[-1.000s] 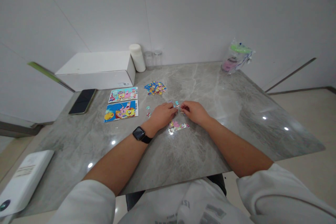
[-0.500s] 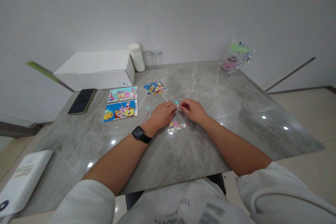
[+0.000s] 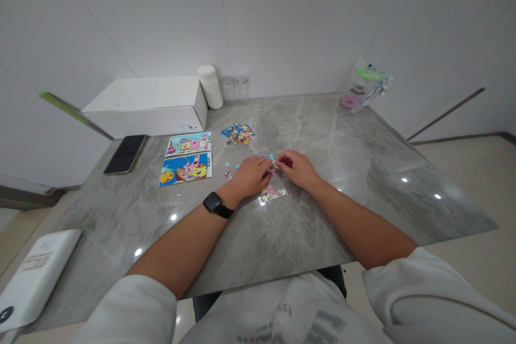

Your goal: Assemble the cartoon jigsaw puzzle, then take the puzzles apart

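My left hand, with a black watch on its wrist, and my right hand meet fingertip to fingertip over a grey marble table. Both pinch small jigsaw pieces between them; the fingers are curled and pressed together. A joined strip of pink puzzle pieces lies just in front of the hands. A heap of loose pieces lies behind them. A few single pieces lie left of my left hand.
Two cartoon picture cards lie to the left, with a black phone and a white box beyond. A white cylinder, two glass jars and a bagged item stand at the wall. A white device rests near left.
The hands have drawn slightly closer together over the small pieces; otherwise they stay in the same spot. Nothing else on the table moved.
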### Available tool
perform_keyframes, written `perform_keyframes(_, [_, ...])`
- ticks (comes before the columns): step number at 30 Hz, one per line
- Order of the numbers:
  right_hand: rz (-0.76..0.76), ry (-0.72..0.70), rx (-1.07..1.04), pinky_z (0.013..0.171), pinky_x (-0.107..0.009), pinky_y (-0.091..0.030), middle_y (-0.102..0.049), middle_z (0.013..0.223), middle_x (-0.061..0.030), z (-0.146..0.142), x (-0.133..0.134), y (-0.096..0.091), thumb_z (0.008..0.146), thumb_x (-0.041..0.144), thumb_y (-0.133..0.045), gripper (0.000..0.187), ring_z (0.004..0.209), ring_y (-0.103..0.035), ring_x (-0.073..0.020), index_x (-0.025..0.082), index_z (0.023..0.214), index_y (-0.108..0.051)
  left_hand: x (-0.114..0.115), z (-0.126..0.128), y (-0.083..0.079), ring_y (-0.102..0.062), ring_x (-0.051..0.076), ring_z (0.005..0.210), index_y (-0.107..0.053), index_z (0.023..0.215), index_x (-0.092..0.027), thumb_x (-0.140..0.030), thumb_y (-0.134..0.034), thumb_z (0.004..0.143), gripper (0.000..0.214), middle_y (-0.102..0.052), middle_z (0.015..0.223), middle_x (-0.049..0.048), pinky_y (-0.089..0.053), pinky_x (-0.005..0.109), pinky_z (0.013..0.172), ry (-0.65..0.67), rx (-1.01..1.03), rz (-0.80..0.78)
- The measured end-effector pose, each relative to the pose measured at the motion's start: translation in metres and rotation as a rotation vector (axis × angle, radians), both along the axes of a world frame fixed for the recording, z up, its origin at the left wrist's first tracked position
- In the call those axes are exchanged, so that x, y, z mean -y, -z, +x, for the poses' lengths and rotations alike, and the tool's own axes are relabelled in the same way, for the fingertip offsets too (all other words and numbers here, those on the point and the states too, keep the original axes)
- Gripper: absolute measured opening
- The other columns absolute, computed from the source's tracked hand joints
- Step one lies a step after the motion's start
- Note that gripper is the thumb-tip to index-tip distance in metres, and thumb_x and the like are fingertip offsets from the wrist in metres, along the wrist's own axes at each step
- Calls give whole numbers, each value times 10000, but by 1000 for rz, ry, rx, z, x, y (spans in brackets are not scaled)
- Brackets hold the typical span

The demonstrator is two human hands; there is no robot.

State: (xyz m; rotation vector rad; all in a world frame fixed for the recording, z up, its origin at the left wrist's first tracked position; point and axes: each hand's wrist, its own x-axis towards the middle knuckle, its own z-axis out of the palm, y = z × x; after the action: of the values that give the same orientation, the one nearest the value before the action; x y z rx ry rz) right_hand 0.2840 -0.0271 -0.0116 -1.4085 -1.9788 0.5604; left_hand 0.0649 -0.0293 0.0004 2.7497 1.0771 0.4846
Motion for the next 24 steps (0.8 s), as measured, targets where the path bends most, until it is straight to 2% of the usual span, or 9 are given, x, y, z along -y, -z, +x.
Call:
perform_keyframes(3, [-7, 0, -63, 725, -293, -481, -718, 830, -16, -1, 1, -1, 898, 264, -653, 66, 752, -641, -167, 216, 894, -698, 0, 0, 2, -640, 280, 1077, -667, 1183, -196, -379, -649, 984, 271, -718, 1119, 109, -470, 426, 974, -58, 84, -7])
perform_keyframes(6, [-47, -27, -170, 709, -289, -491, -727, 825, -11, -4, 3, -3, 879, 313, -673, 101, 737, -653, -164, 217, 886, -701, 0, 2, 3, -658, 251, 984, -695, 1122, -209, -443, -662, 982, 275, -736, 1044, 79, -477, 394, 916, -80, 181, -45])
perform_keyframes(12, [-137, -55, -367, 707, -292, -499, -721, 804, 0, -8, 4, -2, 844, 406, -702, 193, 725, -647, -159, 215, 875, -694, -1, 6, 4, -649, 193, 823, -701, 885, -203, -268, -625, 962, 127, -733, 852, 28, -466, 328, 812, -143, 314, -137])
perform_keyframes(17, [-202, -67, -456, 665, -278, -482, -686, 786, 7, -4, -2, 3, 843, 449, -712, 243, 709, -620, -154, 212, 880, -674, -3, 4, 5, -639, 179, 792, -691, 864, -198, -233, -643, 932, 90, -729, 835, 15, -457, 312, 780, -151, 333, -151])
perform_keyframes(20, [-115, -36, -305, 707, -286, -488, -694, 846, -12, 1, -4, 3, 865, 356, -702, 147, 746, -625, -159, 210, 882, -692, -4, 3, 5, -655, 199, 838, -703, 899, -201, -225, -666, 924, 50, -751, 882, 29, -466, 334, 819, -152, 269, -104])
perform_keyframes(22, [-11, -23, -112, 750, -291, -482, -694, 879, -26, 2, -5, 2, 873, 259, -695, 55, 787, -623, -166, 209, 879, -714, -5, 3, 4, -665, 218, 871, -711, 914, -203, -229, -675, 929, 47, -760, 903, 45, -473, 353, 845, -171, 217, -75])
perform_keyframes(24, [48, -47, 81, 792, -297, -473, -698, 903, -41, 3, -5, 0, 879, 186, -684, 57, 839, -628, -180, 208, 887, -736, -6, 3, 4, -672, 234, 905, -718, 929, -203, -230, -669, 939, 57, -764, 924, 61, -480, 369, 869, -189, 174, -49])
